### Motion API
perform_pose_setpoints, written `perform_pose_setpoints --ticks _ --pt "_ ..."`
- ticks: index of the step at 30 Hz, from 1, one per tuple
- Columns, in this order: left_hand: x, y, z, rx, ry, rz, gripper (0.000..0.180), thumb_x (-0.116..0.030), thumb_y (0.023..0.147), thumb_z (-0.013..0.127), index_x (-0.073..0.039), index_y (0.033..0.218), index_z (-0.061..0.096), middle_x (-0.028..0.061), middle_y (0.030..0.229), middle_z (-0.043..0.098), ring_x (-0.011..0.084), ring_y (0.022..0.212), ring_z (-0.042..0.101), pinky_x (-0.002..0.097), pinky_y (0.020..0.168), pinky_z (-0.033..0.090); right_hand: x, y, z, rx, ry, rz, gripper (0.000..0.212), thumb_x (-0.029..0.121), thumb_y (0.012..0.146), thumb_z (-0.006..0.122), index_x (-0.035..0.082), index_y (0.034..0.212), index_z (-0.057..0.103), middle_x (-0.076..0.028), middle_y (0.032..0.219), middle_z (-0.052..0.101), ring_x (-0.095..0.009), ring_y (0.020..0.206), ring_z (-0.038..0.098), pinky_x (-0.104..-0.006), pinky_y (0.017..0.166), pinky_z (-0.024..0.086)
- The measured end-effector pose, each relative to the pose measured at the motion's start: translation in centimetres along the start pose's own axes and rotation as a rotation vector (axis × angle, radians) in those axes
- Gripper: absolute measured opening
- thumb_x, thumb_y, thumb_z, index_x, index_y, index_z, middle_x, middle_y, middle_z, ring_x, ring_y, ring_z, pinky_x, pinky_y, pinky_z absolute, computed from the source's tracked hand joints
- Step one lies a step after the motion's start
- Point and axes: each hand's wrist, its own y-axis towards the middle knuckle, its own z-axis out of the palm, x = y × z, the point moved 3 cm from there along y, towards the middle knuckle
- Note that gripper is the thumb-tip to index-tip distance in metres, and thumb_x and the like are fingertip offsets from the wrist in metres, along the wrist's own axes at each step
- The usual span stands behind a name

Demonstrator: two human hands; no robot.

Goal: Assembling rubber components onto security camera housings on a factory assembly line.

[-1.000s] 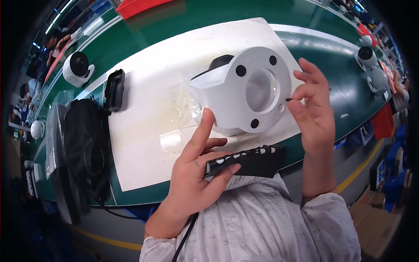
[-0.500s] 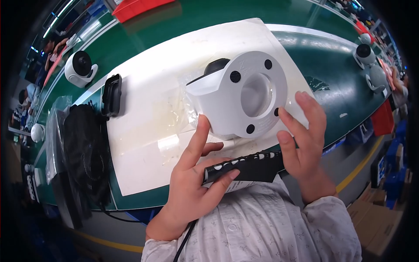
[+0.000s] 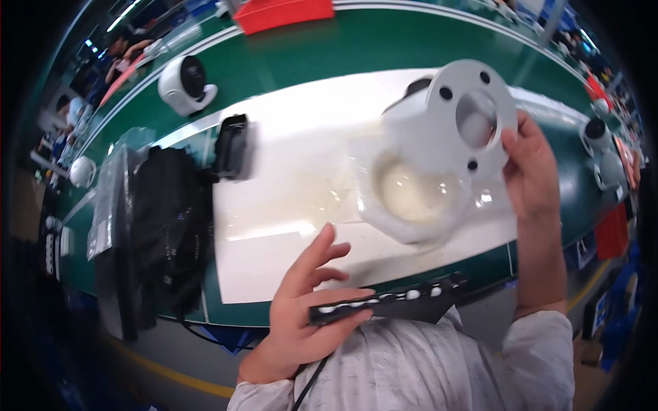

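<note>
My right hand [image 3: 531, 161] grips the rim of a white security camera's [image 3: 418, 133] round base, on the right. The base faces up toward me, with black round pads about its rim and a large hole in the middle. Part of the dark lens end shows behind it. In my left hand [image 3: 301, 312] is a black sheet with white ovals [image 3: 404, 298], pinched between thumb and fingers, while the index finger points away. Below the camera, a ring-shaped stand wrapped in clear plastic [image 3: 411, 229] rests on the white mat [image 3: 274, 253].
A black tray-like part [image 3: 232, 147] lies by the mat's left edge. Left of it are a black bag [image 3: 168, 226] and clear plastic wrapping [image 3: 113, 198]. Another white camera [image 3: 181, 85] stands far left, and a red bin [image 3: 284, 14] at the back. People work beyond.
My right hand has taken hold of the white camera and lifted it up to the right, uncovering the plastic-wrapped stand. The left hand keeps the black sheet. The whole view has shifted.
</note>
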Motion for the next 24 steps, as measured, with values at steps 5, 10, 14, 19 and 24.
perform_pose_setpoints --ticks 5,10,14,19,24 --pt "-0.3 -1.9 -4.4 -0.347 -0.089 -0.034 0.021 -0.003 0.063 0.071 0.002 0.082 0.064 0.0173 0.131 0.033 0.0298 0.1 0.052 0.0357 0.082 0.044 -5.0 12.3 -1.0 -0.109 -1.369 -0.657 0.013 0.008 0.076 0.056 0.005 0.088 0.054 -0.007 0.081 0.057 -0.018 0.067 0.055 -0.0272 0.063 0.045" --pt "1.0 -3.1 -7.3 -0.521 -0.178 -0.072 0.029 -0.004 0.063 0.07 0.003 0.089 0.061 0.0162 0.127 0.039 0.0246 0.101 0.051 0.0329 0.082 0.043 -11.4 20.6 -4.0 -0.09 -2.081 -0.665 0.012 0.011 0.078 0.048 0.007 0.085 0.058 -0.009 0.082 0.057 -0.024 0.074 0.057 -0.0377 0.063 0.047" --pt "2.6 -3.3 -8.3 -0.536 -0.25 -0.233 0.027 -0.004 0.065 0.068 0.005 0.089 0.059 0.0177 0.123 0.041 0.0225 0.102 0.049 0.0317 0.083 0.042 -14.1 24.1 -3.2 0.18 -2.258 -0.152 0.017 0.007 0.077 0.045 0.007 0.086 0.06 -0.011 0.083 0.06 -0.026 0.081 0.059 -0.0373 0.065 0.049" --pt "2.8 -4.0 -9.5 -0.475 -0.159 -0.179 0.019 -0.004 0.069 0.066 0.002 0.087 0.062 0.0193 0.116 0.044 0.024 0.096 0.052 0.0324 0.083 0.042 -14.1 24.0 12.0 0.507 -2.052 -0.235 0.02 0.01 0.077 0.048 0.009 0.092 0.061 -0.01 0.092 0.06 -0.026 0.085 0.059 -0.0362 0.068 0.049" --pt "2.8 -4.0 -10.4 -0.445 -0.194 -0.208 0.02 -0.002 0.069 0.066 0.002 0.089 0.062 0.019 0.113 0.046 0.0235 0.096 0.053 0.0325 0.085 0.042 -18.9 24.1 24.2 0.867 -1.256 0.0 0.049 0.047 0.085 0.038 0.01 0.115 0.051 -0.011 0.116 0.051 -0.028 0.107 0.047 -0.034 0.09 0.037"
